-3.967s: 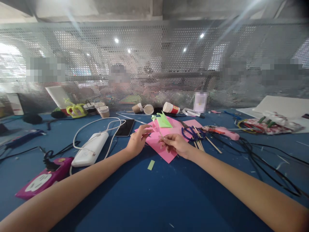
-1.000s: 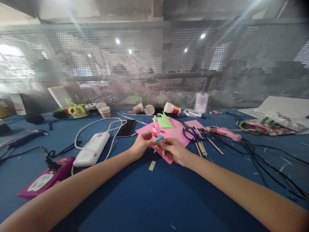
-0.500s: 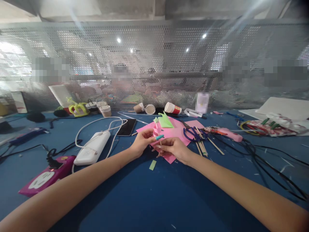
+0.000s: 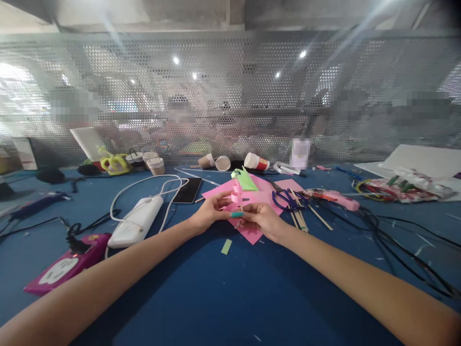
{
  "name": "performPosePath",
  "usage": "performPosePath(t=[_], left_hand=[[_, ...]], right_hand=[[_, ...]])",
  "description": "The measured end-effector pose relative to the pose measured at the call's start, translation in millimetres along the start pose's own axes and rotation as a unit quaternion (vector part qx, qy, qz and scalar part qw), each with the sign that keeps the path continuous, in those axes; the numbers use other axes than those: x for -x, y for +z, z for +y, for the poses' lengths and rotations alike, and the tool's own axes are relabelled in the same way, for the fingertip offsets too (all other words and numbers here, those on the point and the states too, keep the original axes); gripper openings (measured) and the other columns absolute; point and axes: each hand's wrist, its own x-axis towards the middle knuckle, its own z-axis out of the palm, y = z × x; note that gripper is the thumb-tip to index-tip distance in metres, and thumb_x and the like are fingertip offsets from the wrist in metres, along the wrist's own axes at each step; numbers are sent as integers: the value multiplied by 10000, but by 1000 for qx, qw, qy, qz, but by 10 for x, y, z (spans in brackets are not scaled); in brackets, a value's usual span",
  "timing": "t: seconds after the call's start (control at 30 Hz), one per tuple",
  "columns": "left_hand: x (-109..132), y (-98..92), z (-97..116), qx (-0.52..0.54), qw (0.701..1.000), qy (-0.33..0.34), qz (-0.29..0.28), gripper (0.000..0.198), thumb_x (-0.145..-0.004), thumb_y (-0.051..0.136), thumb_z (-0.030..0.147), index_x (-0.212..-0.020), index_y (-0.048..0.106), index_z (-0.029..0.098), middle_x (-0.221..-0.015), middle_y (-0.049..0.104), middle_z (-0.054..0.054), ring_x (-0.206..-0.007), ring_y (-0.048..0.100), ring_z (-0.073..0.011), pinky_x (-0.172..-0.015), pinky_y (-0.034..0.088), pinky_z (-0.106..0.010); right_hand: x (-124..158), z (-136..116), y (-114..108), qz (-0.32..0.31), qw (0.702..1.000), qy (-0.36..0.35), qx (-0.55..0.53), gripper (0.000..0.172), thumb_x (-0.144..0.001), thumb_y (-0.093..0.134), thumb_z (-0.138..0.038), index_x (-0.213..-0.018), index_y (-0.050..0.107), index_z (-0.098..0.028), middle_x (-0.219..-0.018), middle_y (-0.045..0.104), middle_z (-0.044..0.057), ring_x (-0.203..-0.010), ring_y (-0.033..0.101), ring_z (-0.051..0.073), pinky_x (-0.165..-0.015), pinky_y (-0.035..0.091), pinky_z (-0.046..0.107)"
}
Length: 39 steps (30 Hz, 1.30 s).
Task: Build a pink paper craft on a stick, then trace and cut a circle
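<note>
My left hand (image 4: 207, 214) and my right hand (image 4: 262, 218) meet above a pink paper sheet (image 4: 264, 196) on the blue table (image 4: 216, 288). Together they pinch a small curled pink paper piece (image 4: 236, 196) on a thin wooden stick. A teal bit shows at the fingertips. Both hands have their fingers closed on this piece. A folded green paper shape (image 4: 245, 179) lies just behind on the pink sheet.
Blue-handled scissors (image 4: 288, 199), wooden sticks (image 4: 306, 217) and a pink glue gun (image 4: 333, 196) lie to the right, with black cables (image 4: 392, 235). A white power bank (image 4: 136, 221), phone (image 4: 187, 190) and magenta device (image 4: 63, 269) lie left. Paper cups (image 4: 255, 162) stand by the perforated screen. A green scrap (image 4: 226, 246) lies near.
The hands lifted the pink curled piece on its stick off the sheet and keep turning it; the teal bit has shifted lower between the fingertips.
</note>
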Motion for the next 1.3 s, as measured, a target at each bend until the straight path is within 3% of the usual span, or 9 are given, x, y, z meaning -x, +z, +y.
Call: performPosePath(t=[0.1, 0.23, 0.33, 0.43, 0.57, 0.73, 0.9, 1.3], left_hand=[[-21, -40, 26, -47, 999, -18, 11, 548, -620, 795, 238, -1129, 607, 159, -998, 700, -80, -857, 653, -159, -692, 500, -245], [-37, -74, 25, -143, 988, 9, 60, 447, -678, 748, 311, -1068, 622, 132, -770, 704, -44, -572, 602, -109, -481, 426, -205], [-37, -85, 9, -205, 976, 40, 63, 407, -660, 761, 294, -1003, 619, 126, -556, 607, 34, -432, 506, -71, -423, 373, -184], [-33, -76, -7, -228, 972, 34, 49, 443, -661, 762, 290, -1037, 580, 142, -489, 526, 85, -371, 459, -56, -396, 355, -174], [-24, -25, 0, -170, 985, 16, 36, 531, -654, 766, 306, -1093, 507, 153, -538, 555, 83, -378, 484, -63, -392, 373, -174], [0, 32, 39, -123, 991, 33, 43, 460, -674, 750, 327, -1019, 501, 150, -594, 585, 57, -467, 552, -83, -456, 430, -191], [23, 27, -1, -153, 985, 62, 56, 433, -690, 737, 277, -1032, 497, 164, -605, 570, 68, -504, 559, -82, -511, 453, -202], [8, 5, -61, -177, 977, 96, 73, 390, -682, 731, 238, -996, 513, 159, -611, 563, 66, -522, 556, -83, -530, 456, -210]], right_hand=[[-12, -18, -27, 14, 1000, 3, 13, 335, -490, 874, -312, -720, 705, -136, -684, 712, 34, -539, 652, 122, -664, 576, 289], [-17, -27, -28, 20, 1000, 7, 16, 339, -489, 873, -316, -727, 709, -137, -730, 722, 55, -555, 660, 129, -679, 579, 300], [-21, -22, -27, 12, 1000, 6, 21, 335, -487, 873, -330, -703, 702, -139, -645, 701, 36, -545, 659, 134, -671, 581, 304], [-20, -22, -30, -16, 999, 17, 40, 341, -496, 867, -351, -696, 697, -132, -572, 672, 10, -529, 655, 131, -656, 582, 297], [-17, -34, -43, -33, 998, 32, 50, 340, -501, 866, -342, -706, 698, -130, -619, 692, 17, -521, 648, 115, -642, 581, 280], [-22, -43, -67, -44, 997, 49, 48, 341, -526, 860, -340, -755, 712, -136, -715, 723, 49, -540, 645, 106, -646, 584, 278], [-20, -31, -61, -62, 994, 53, 71, 319, -544, 850, -354, -740, 723, -138, -738, 726, 65, -555, 657, 121, -658, 587, 291], [-1, -9, -20, -40, 994, 32, 100, 407, -534, 835, -434, -757, 700, -122, -682, 715, 58, -592, 695, 163, -674, 581, 306]])
